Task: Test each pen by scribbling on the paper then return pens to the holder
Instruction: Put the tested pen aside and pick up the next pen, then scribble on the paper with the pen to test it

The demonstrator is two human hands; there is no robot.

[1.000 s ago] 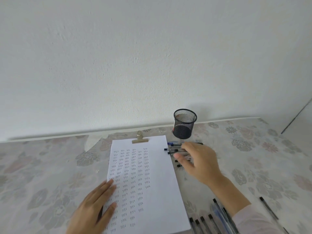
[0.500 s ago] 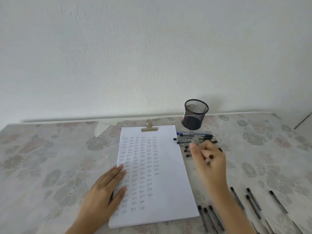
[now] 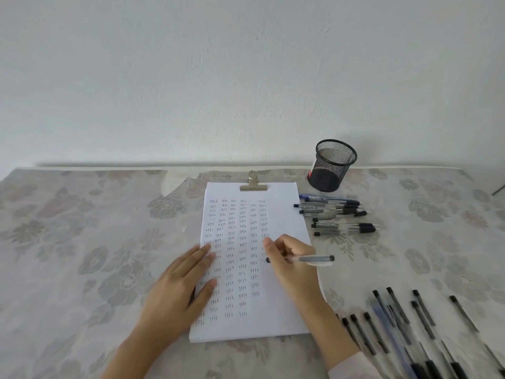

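Observation:
A white sheet of paper (image 3: 281, 214) under a brass clip (image 3: 253, 185) lies in the middle of the table, filled with columns of small scribbles. My right hand (image 3: 289, 258) holds a clear pen (image 3: 311, 259) over the sheet's right side, tip at the paper, barrel pointing right. My left hand (image 3: 180, 288) rests flat on the sheet's left edge. A black mesh pen holder (image 3: 332, 166) stands upright at the back right. One group of pens (image 3: 338, 214) lies beside the sheet below the holder. Another group of pens (image 3: 404, 326) lies at the near right.
A floral cloth (image 3: 82, 242) covers the table. A white wall (image 3: 246, 77) runs right behind the table's far edge. The holder sits close to that wall.
My right hand picked a pen from the group near the holder and brought it left and nearer, onto the paper. My left hand stayed flat on the sheet. The view tilted down.

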